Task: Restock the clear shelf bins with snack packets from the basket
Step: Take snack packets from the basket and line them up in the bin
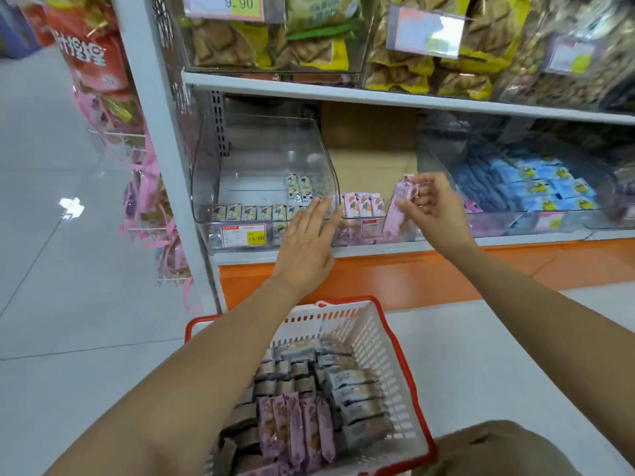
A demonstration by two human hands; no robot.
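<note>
left hand (307,237) spread flat at the left clear bin (240,159); right hand (434,209) pinching one pink packet (398,207); one basket (378,352) near.

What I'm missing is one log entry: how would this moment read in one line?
left hand: open, at left bin | right hand: holds pink packet at middle bin | basket: packets inside

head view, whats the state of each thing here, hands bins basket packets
left hand, open, fingers straight
right hand, pinching a pink packet
left bin, nearly empty, one front row
middle bin, few pink packets in front
right bin, stocked with blue packets
pink packet, held upright at the middle bin
basket, on floor, partly full
</note>
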